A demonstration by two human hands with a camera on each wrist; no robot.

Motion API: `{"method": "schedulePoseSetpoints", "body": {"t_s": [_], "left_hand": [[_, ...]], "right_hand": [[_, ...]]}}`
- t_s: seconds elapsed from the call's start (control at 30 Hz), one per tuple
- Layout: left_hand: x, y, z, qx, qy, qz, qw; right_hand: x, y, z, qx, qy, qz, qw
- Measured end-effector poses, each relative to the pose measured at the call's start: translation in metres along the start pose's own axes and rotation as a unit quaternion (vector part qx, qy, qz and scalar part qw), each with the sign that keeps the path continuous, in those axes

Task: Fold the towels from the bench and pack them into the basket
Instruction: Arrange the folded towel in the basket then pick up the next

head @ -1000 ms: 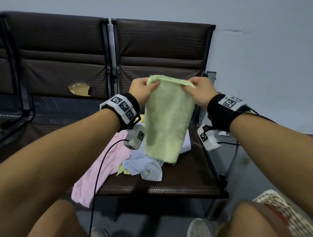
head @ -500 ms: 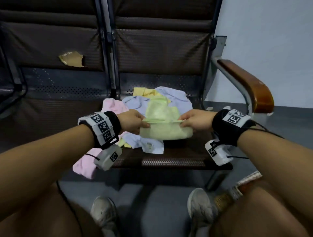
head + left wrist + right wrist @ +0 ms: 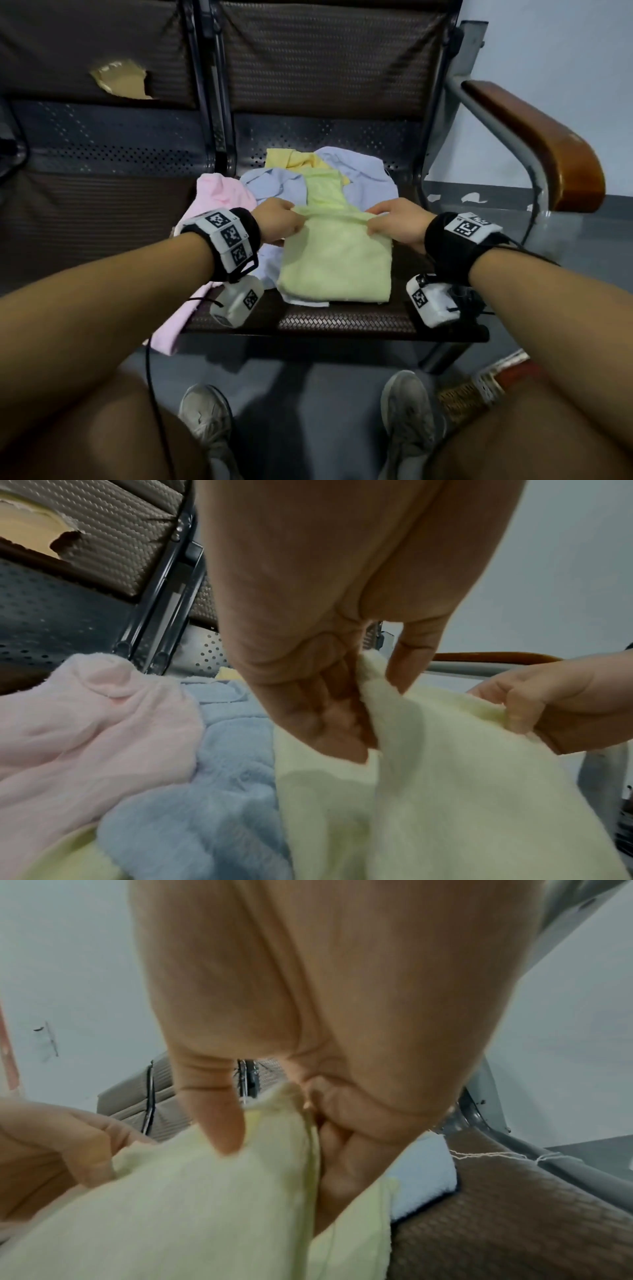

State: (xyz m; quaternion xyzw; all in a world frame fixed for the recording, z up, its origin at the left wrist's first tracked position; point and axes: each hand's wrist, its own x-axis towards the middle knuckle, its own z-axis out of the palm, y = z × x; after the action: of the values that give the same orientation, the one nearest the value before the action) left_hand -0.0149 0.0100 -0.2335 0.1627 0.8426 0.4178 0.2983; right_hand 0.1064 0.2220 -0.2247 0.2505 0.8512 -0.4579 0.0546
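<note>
Green towel (image 3: 337,260) pinched between both hands' fingertips (image 3: 402,674)

head looks down; wrist views close.

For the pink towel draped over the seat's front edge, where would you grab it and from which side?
Grip the pink towel at its bunched top on the bench seat, coming from above on the left. That end lies clear of the blue towel and green towel, which both hands now pinch. Its hanging end looks likelier to drag.
</note>
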Motion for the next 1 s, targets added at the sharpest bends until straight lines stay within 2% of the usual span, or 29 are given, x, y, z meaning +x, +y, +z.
{"method": "schedulePoseSetpoints", "body": {"t_s": [0.1, 0.17, 0.23, 0.3, 0.37, 0.43, 0.53, 0.63, 0.7, 0.77, 0.9, 1.0], "left_hand": [[0.021, -0.002, 0.006, 0.025, 0.091, 0.029, 0.995], [0.031, -0.003, 0.008, 0.053, 0.113, 0.038, 0.991], [0.037, -0.004, 0.010, 0.057, 0.112, 0.030, 0.992], [0.035, -0.009, 0.011, 0.065, 0.119, 0.038, 0.990], [0.027, -0.015, 0.014, 0.064, 0.096, 0.075, 0.990], [0.014, -0.023, 0.017, 0.064, 0.027, 0.106, 0.992], [-0.003, -0.038, 0.020, 0.149, -0.060, 0.116, 0.980], [-0.011, -0.048, 0.024, 0.269, -0.079, 0.122, 0.952], [-0.013, -0.051, 0.027, 0.309, -0.065, 0.128, 0.940], [-0.012, -0.051, 0.029, 0.316, -0.044, 0.136, 0.938], [-0.015, -0.045, 0.019, 0.308, 0.003, 0.173, 0.935], [-0.013, -0.039, 0.010, 0.248, 0.025, 0.166, 0.954]], "right_hand": [[0.020, 0.001, 0.005, 0.006, 0.072, -0.021, 0.997], [0.029, -0.002, 0.010, -0.009, 0.104, -0.038, 0.994], [0.035, -0.007, 0.013, -0.061, 0.104, -0.048, 0.992], [0.032, -0.009, 0.016, -0.155, 0.067, -0.068, 0.983], [0.021, -0.010, 0.017, -0.219, 0.026, -0.108, 0.969], [0.007, -0.008, 0.019, -0.230, -0.034, -0.124, 0.965], [-0.009, 0.005, 0.028, -0.303, -0.118, -0.113, 0.939], [-0.018, 0.020, 0.036, -0.374, -0.168, -0.087, 0.908], [-0.021, 0.023, 0.040, -0.389, -0.163, -0.098, 0.901], [-0.020, 0.021, 0.040, -0.387, -0.129, -0.116, 0.905], [-0.020, 0.013, 0.031, -0.321, -0.083, -0.111, 0.937], [-0.019, 0.014, 0.020, -0.256, -0.067, -0.085, 0.961]]}}
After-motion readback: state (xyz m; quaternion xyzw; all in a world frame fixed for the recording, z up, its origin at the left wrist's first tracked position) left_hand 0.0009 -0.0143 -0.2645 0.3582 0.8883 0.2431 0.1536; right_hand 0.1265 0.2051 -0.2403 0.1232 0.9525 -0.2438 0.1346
